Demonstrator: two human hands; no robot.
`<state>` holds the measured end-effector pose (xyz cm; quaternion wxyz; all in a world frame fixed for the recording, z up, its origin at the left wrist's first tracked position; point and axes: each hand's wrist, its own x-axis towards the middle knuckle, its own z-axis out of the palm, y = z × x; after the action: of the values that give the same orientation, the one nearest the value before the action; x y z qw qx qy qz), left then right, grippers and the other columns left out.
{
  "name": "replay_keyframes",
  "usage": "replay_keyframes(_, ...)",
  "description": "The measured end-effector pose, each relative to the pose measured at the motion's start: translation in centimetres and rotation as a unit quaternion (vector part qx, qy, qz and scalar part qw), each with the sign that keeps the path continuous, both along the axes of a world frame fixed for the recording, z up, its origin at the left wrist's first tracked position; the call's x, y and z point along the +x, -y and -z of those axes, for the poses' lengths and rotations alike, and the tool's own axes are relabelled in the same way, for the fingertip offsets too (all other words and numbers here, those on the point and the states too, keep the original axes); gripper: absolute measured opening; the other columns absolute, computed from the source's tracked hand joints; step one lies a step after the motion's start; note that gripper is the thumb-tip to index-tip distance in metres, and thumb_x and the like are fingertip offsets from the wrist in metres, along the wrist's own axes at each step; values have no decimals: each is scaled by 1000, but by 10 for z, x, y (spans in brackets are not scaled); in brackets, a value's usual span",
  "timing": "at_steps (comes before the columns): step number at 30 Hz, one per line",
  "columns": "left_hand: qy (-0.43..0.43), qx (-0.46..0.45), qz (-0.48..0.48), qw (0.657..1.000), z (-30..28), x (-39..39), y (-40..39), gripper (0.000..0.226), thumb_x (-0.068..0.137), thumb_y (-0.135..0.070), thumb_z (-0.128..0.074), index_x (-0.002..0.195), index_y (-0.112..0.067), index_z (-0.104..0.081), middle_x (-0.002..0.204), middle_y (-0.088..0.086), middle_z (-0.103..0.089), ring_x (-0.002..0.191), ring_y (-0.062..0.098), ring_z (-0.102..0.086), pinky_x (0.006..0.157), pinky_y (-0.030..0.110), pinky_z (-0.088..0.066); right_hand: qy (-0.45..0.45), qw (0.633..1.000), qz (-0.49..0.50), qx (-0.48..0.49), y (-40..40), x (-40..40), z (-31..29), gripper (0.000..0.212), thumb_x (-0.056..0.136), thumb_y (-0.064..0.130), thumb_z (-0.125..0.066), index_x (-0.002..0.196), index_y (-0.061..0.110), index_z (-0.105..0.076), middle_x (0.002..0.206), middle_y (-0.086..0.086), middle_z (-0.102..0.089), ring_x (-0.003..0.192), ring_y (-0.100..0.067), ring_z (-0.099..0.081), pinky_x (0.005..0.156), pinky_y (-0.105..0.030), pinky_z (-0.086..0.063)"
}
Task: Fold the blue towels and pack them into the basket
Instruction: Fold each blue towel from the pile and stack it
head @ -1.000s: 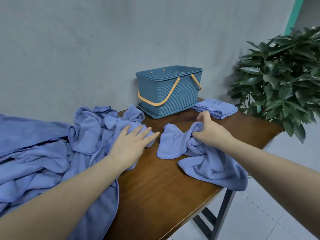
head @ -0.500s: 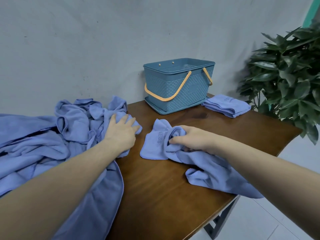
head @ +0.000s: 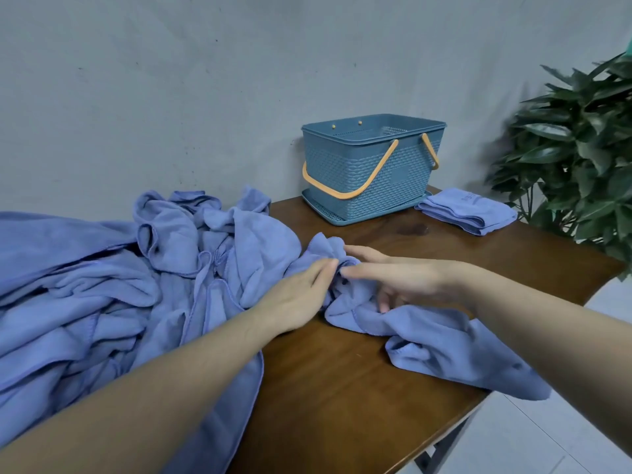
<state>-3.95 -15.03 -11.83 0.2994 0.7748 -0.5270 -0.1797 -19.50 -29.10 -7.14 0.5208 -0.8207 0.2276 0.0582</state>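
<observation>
A crumpled blue towel [head: 444,347] lies on the wooden table [head: 342,398], with one end hanging over the front right edge. My right hand [head: 407,278] holds its bunched far end, fabric caught between the fingers. My left hand [head: 297,299] reaches in from the left, and its straight fingertips touch the same bunch. A big heap of unfolded blue towels [head: 119,285] covers the table's left side. The blue basket [head: 372,179] with orange handles stands at the back against the wall, and no towel shows inside it. One folded blue towel [head: 468,210] lies to its right.
A leafy green plant [head: 581,148] stands past the table's right end. A grey wall runs close behind the table. Bare wood shows between my hands and the basket. Tiled floor lies beyond the front right edge.
My right hand has dragged the crumpled towel's end left toward the heap. My left hand has left the heap and now meets the right at that bunch. The view has turned left.
</observation>
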Motion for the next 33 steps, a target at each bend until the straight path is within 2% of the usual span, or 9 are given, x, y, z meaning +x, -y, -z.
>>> replay_keyframes(3, 87, 5, 24, 996, 13, 13, 1, 65, 97, -70, -10, 127, -33, -55, 131, -9, -58, 127, 11, -49, 111, 41, -38, -22, 999, 15, -32, 9, -7, -7, 34, 102, 56, -28, 136, 60, -30, 107, -12, -70, 60, -21, -57, 61, -30, -49)
replay_keyframes(6, 104, 17, 2, 994, 15, 18, 7, 68, 94, -74, -7, 119, -33, -55, 133, -5, -56, 132, 14, -45, 113, 42, -35, -39, 990, 12, -134, 18, -10, -7, 41, 104, 24, -28, 139, 46, -33, 84, -11, -67, 59, -22, -53, 56, -30, -46)
replay_keyframes(11, -45, -44, -29, 998, 2, 23, 22, 70, 98, -71, -18, 77, -13, -51, 80, 0, -64, 84, 17, -63, 89, 47, -51, -56, 960, -68, -266, 28, -12, 9, 21, 101, 19, -51, 105, 37, -61, 84, 2, -69, 71, -8, -58, 71, -26, -50)
replay_keyframes(14, -129, -67, -43, 988, -1, 25, 33, 68, 96, -74, -25, 64, -17, -44, 55, -2, -54, 54, 11, -53, 61, 33, -45, 25, 960, -19, -280, 39, -1, 18, 17, 99, 25, -59, 112, 35, -62, 83, 6, -69, 68, -2, -58, 74, -22, -47)
replay_keyframes(18, -197, -65, -20, 978, -7, 23, 34, 61, 98, -67, -30, 82, -13, -53, 61, 4, -47, 54, 13, -42, 49, 22, -35, 47, 935, -47, -348, 44, 24, 30, 44, 89, 30, -69, 132, 35, -58, 106, 0, -59, 100, -12, -56, 92, -27, -43)
replay_keyframes(22, -193, -36, -3, 981, -7, 26, 30, 56, 99, -62, -36, 75, -21, -67, 54, -4, -50, 51, 6, -44, 54, 19, -38, 53, 941, -81, -324, 35, 46, 35, 23, 86, 19, -68, 107, 27, -64, 89, 6, -60, 83, -9, -54, 76, -18, -42)
replay_keyframes(24, -166, -20, 3, 986, -2, 27, 33, 43, 98, -53, -49, 66, -27, -63, 64, -11, -49, 62, -2, -44, 61, 10, -38, 38, 938, -83, -334, 36, 50, 32, 11, 90, 16, -65, 92, 25, -59, 76, 13, -53, 67, -3, -48, 64, -14, -36)
replay_keyframes(28, -106, -55, 5, 993, 11, 38, 34, 53, 88, -26, -76, 49, -17, -40, 80, 13, -60, 99, 0, -49, 79, 3, -37, -8, 932, -66, -356, 50, 39, 21, 8, 91, 25, -71, 90, 21, -64, 70, 14, -60, 59, 2, -51, 58, -10, -38)
replay_keyframes(33, -21, -55, 60, 996, 11, 49, 50, 27, 81, -8, -76, 86, -24, -54, 133, 2, -49, 135, 8, -38, 94, 3, -29, -37, 911, 66, -405, 82, 18, 8, 18, 90, 26, -64, 79, 25, -51, 65, 5, -68, 60, -11, -62, 57, -26, -43)
